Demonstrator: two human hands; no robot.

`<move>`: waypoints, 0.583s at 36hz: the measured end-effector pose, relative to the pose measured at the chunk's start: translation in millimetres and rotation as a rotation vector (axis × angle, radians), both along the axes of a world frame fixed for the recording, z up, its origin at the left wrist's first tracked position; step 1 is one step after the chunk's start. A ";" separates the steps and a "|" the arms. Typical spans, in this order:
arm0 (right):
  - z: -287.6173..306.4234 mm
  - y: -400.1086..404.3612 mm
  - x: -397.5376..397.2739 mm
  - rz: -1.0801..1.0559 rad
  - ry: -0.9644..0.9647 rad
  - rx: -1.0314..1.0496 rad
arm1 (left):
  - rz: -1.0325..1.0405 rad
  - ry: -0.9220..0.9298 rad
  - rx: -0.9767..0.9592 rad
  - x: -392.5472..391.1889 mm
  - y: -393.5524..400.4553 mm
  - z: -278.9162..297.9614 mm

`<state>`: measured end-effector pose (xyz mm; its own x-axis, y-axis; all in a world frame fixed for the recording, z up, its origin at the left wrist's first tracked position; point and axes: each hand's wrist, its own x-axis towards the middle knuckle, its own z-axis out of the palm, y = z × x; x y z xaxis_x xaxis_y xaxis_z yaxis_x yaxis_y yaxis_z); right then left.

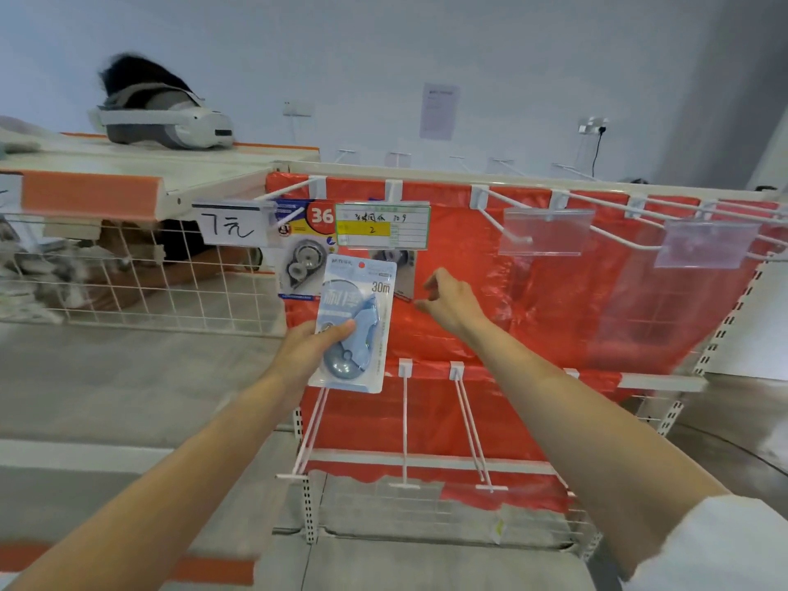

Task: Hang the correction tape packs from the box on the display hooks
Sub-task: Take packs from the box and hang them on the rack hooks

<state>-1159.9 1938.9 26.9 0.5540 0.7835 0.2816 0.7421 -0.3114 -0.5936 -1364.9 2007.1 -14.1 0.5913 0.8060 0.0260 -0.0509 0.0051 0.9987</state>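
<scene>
My left hand (313, 349) grips a light blue correction tape pack (356, 324) by its lower part and holds it upright in front of the red display panel (554, 300). The pack's top sits just below a hook carrying a green and yellow price label (382, 226). A yellow and blue pack marked 36 (305, 249) hangs on the hook to its left. Another pack (403, 275) hangs partly hidden behind the label. My right hand (447, 301) is raised by that hidden pack with fingers loosely curled, holding nothing. The box is out of view.
White hooks with clear label holders (546, 230) run along the top rail to the right. Three bare hooks (404, 424) jut out from a lower rail. A wire basket shelf (140, 270) stands at left, with a headset (166, 117) on top.
</scene>
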 end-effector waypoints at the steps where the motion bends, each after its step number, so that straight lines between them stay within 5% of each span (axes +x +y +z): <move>1: -1.3 -6.9 3.2 0.013 -0.067 -0.041 | 0.002 -0.003 -0.008 5.4 -4.1 -0.4; 11: -8.8 -78.2 45.2 0.131 -0.486 -0.255 | 0.046 0.021 -0.024 62.4 -69.6 2.7; 21: -11.9 -160.1 87.1 0.342 -0.235 -0.224 | 0.056 -0.010 -0.052 137.0 -145.8 7.6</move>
<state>-1072.8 1778.8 15.0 0.1949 0.9656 0.1720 0.9307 -0.1267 -0.3431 -1227.8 1861.3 -6.5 0.5451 0.8383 -0.0116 -0.0621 0.0541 0.9966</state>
